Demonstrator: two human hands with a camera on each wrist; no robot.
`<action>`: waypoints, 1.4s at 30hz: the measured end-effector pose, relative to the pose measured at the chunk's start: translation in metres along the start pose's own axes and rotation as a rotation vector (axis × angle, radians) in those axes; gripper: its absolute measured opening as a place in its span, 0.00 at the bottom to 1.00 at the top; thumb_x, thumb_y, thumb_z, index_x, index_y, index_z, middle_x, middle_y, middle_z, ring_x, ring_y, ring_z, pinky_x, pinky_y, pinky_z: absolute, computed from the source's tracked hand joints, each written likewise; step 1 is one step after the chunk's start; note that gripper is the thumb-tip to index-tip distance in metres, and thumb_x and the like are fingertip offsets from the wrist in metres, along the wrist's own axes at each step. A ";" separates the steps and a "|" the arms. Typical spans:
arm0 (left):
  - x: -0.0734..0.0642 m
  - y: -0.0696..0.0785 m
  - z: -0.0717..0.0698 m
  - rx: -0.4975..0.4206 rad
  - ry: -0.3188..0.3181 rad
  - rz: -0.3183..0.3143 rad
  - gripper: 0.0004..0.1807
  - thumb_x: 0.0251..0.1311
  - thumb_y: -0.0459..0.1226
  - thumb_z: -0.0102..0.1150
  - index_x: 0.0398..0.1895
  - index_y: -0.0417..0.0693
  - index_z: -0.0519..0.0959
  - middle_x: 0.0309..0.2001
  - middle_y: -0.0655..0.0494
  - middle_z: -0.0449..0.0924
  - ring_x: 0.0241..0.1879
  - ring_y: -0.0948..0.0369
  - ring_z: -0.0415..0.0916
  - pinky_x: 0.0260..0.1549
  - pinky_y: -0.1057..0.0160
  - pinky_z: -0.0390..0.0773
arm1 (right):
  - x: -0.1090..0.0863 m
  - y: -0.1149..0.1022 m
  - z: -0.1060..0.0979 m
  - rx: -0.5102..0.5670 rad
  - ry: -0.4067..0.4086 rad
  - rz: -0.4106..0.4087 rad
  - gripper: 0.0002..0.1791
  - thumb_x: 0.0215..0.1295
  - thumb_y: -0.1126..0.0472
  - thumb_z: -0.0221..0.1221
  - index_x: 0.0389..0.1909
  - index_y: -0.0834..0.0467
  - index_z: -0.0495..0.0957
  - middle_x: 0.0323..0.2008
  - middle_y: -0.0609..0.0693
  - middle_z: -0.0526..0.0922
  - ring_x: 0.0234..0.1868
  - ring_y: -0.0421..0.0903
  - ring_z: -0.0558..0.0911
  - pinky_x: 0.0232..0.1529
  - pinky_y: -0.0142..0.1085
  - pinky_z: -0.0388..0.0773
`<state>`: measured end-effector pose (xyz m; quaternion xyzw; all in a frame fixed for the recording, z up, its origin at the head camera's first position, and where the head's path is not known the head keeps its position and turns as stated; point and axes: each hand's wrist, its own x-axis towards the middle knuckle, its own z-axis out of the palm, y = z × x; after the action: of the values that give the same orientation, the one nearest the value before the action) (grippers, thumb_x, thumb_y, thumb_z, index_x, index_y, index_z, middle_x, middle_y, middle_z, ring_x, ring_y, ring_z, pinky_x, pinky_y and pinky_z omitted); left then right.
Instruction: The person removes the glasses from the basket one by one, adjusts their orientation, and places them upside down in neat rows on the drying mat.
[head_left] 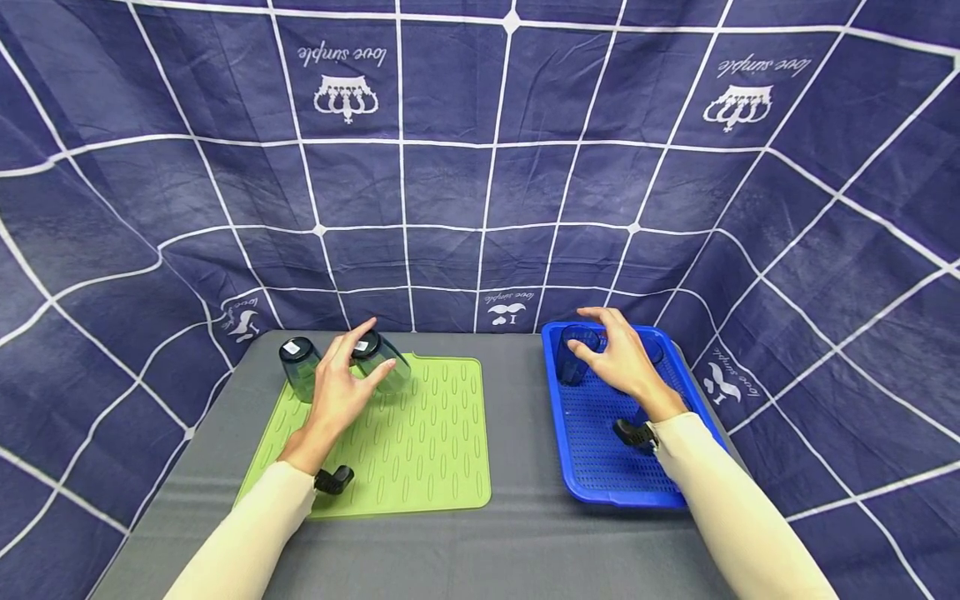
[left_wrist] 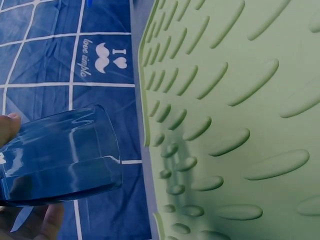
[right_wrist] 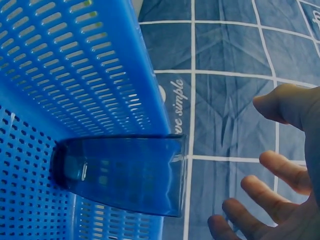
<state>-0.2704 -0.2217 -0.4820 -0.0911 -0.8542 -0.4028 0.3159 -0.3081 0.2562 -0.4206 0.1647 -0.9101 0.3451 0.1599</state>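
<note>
My left hand grips an upside-down blue drinking glass near its base, thumb on one side and fingers on the other. In the left wrist view the rim of this glass hangs apart from the green ridged mat. Another upturned glass stands left of that hand at the mat's back left corner. My right hand hovers over the blue basket, fingers spread. Below it, an upright glass stands by the basket wall, untouched by the fingers.
A second glass in the basket is partly hidden behind my right hand. Grey cloth lies between mat and basket. A blue checked curtain rises behind the table and along both sides.
</note>
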 end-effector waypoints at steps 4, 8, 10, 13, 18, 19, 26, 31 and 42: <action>0.001 -0.005 0.004 0.010 -0.009 -0.010 0.45 0.60 0.35 0.90 0.82 0.53 0.81 0.66 0.34 0.87 0.68 0.35 0.85 0.65 0.34 0.80 | 0.002 0.001 0.000 -0.028 -0.011 0.007 0.36 0.73 0.57 0.77 0.78 0.62 0.80 0.73 0.69 0.83 0.72 0.71 0.83 0.73 0.66 0.79; 0.000 -0.010 0.006 0.013 -0.021 -0.023 0.45 0.60 0.35 0.90 0.82 0.52 0.82 0.67 0.34 0.87 0.68 0.35 0.84 0.66 0.34 0.80 | 0.003 0.004 0.002 -0.036 -0.015 0.013 0.36 0.72 0.56 0.77 0.78 0.62 0.80 0.73 0.68 0.83 0.76 0.71 0.81 0.77 0.67 0.76; 0.000 -0.012 0.007 0.017 -0.021 -0.028 0.45 0.60 0.34 0.90 0.82 0.52 0.82 0.67 0.33 0.87 0.68 0.35 0.84 0.67 0.34 0.80 | 0.004 0.006 0.003 -0.040 -0.018 0.012 0.36 0.72 0.56 0.78 0.78 0.62 0.80 0.73 0.68 0.83 0.77 0.70 0.81 0.79 0.67 0.75; -0.001 -0.015 0.008 0.019 -0.019 -0.032 0.45 0.60 0.34 0.90 0.82 0.52 0.82 0.67 0.33 0.86 0.69 0.34 0.83 0.69 0.32 0.79 | 0.005 0.009 0.005 -0.048 -0.020 0.011 0.36 0.73 0.56 0.77 0.78 0.62 0.80 0.73 0.69 0.83 0.78 0.70 0.81 0.80 0.67 0.75; -0.001 -0.021 0.010 0.024 -0.023 -0.037 0.45 0.60 0.34 0.89 0.82 0.51 0.81 0.67 0.32 0.86 0.70 0.34 0.83 0.70 0.31 0.78 | 0.007 0.012 0.008 -0.050 -0.026 0.020 0.36 0.74 0.57 0.77 0.78 0.63 0.79 0.74 0.70 0.82 0.78 0.70 0.80 0.81 0.68 0.74; -0.001 -0.022 0.010 0.024 -0.023 -0.039 0.45 0.60 0.33 0.89 0.82 0.51 0.81 0.67 0.32 0.86 0.70 0.34 0.83 0.70 0.31 0.78 | 0.007 0.013 0.008 -0.050 -0.030 0.024 0.36 0.74 0.56 0.77 0.78 0.63 0.79 0.74 0.70 0.82 0.79 0.70 0.80 0.81 0.68 0.74; -0.001 -0.030 0.014 0.026 -0.017 -0.041 0.44 0.60 0.33 0.89 0.81 0.50 0.82 0.67 0.31 0.85 0.70 0.33 0.83 0.69 0.31 0.79 | 0.009 0.017 0.012 -0.050 -0.049 0.045 0.37 0.74 0.55 0.77 0.79 0.63 0.78 0.76 0.70 0.81 0.80 0.70 0.79 0.82 0.68 0.73; 0.000 -0.033 0.015 0.035 -0.033 -0.055 0.44 0.61 0.33 0.89 0.82 0.51 0.82 0.68 0.31 0.85 0.71 0.33 0.82 0.70 0.30 0.78 | 0.011 0.017 0.014 -0.051 -0.065 0.060 0.38 0.75 0.54 0.77 0.80 0.63 0.77 0.77 0.70 0.80 0.80 0.71 0.78 0.83 0.68 0.72; 0.002 -0.037 0.021 0.031 -0.070 -0.084 0.44 0.63 0.35 0.88 0.83 0.53 0.80 0.70 0.32 0.84 0.73 0.32 0.81 0.74 0.29 0.77 | 0.013 0.019 0.017 -0.070 -0.088 0.080 0.40 0.75 0.52 0.77 0.82 0.62 0.76 0.77 0.71 0.79 0.80 0.71 0.77 0.82 0.69 0.73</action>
<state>-0.2969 -0.2308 -0.5145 -0.0643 -0.8740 -0.3988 0.2700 -0.3304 0.2558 -0.4391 0.1373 -0.9336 0.3117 0.1114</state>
